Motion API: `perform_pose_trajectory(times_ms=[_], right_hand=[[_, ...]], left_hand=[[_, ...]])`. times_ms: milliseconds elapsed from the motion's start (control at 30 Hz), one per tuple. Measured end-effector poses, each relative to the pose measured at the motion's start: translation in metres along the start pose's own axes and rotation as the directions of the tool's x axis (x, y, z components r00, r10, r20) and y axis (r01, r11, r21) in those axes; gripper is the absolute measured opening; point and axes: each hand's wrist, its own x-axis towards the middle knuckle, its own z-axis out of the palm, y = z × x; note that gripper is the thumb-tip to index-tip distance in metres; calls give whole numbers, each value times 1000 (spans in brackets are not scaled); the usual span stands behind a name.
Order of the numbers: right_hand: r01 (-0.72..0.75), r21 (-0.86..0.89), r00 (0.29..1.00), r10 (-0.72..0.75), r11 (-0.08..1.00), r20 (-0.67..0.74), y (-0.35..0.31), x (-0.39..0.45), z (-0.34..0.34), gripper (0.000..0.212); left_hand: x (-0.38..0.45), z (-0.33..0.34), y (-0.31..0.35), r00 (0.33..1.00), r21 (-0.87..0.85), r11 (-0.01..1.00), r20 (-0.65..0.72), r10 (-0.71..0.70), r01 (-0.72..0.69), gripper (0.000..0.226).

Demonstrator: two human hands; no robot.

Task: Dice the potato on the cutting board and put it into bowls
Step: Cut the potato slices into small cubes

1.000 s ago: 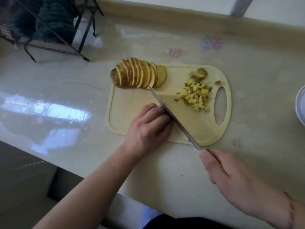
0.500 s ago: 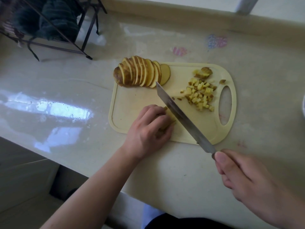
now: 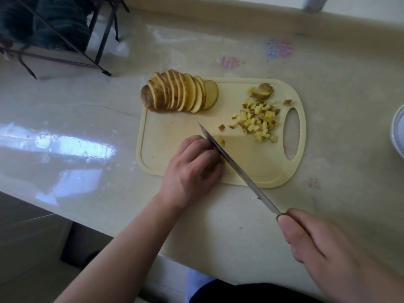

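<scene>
The right hand (image 3: 323, 248) grips the knife (image 3: 231, 160), blade down beside a potato piece (image 3: 219, 140) that the left hand's (image 3: 192, 169) curled fingers seemingly hold on the board (image 3: 175, 132).

bowl (image 3: 398, 134): cut off by the right edge, right of the cutting board (image 3: 166, 136)
potato piece (image 3: 219, 141): mostly hidden under left hand (image 3: 192, 169)
knife handle: hidden inside right hand (image 3: 323, 248)

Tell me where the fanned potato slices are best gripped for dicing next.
Pinch a few slices off the right end of the fanned potato slices, coming from above. The last one there leans out flat and loose, whereas the left end is a rounded, skin-covered butt on the cutting board.
</scene>
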Motion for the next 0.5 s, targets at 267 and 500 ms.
perform_pose_trajectory(times_ms=[267,500], right_hand=[[89,-2,993,-89,996,-73,0,32,3,50],[31,147,998,-22,989,-60,5,25,-15,61]], left_hand=[[1,-2,-2,1000,-13,1000,1,16,-16,13],[-4,-3,-1,999,25,1000,-32,16,-15,14]])
